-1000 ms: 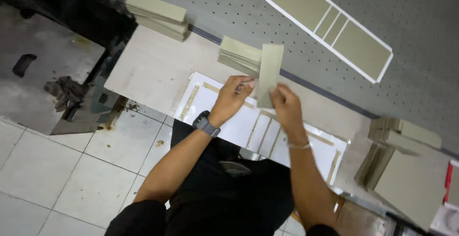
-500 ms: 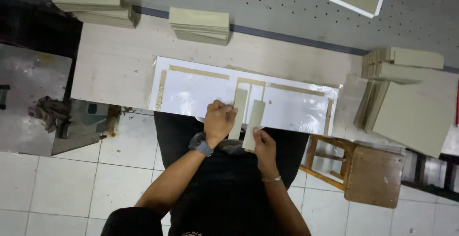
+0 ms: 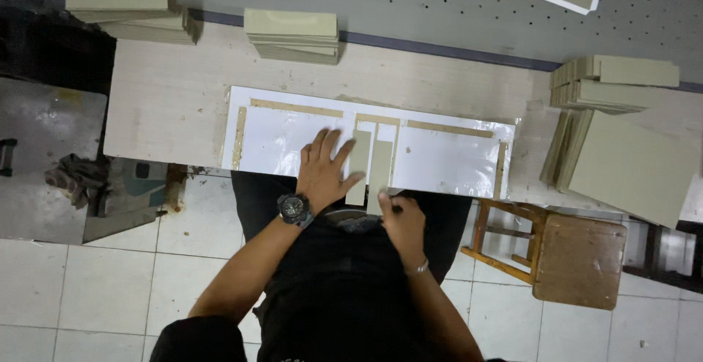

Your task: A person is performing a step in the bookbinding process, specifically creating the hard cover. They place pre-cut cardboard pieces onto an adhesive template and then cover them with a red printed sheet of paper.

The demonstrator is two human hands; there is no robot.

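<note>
On the pale wooden surface (image 3: 168, 105) lies a wide white rectangular sheet (image 3: 447, 160) edged with tan strips. The left hand (image 3: 322, 168) rests flat on it, fingers spread wide, its thumb touching a narrow grey-green cardboard strip (image 3: 359, 164). Just beside that strip lies a second, similar cardboard strip (image 3: 381, 171); the right hand (image 3: 399, 219), its grip narrow, pinches this strip's near end at the surface's edge.

Bare bench (image 3: 168, 105) between white sheet (image 3: 278, 138) and board stacks (image 3: 293, 34)
</note>
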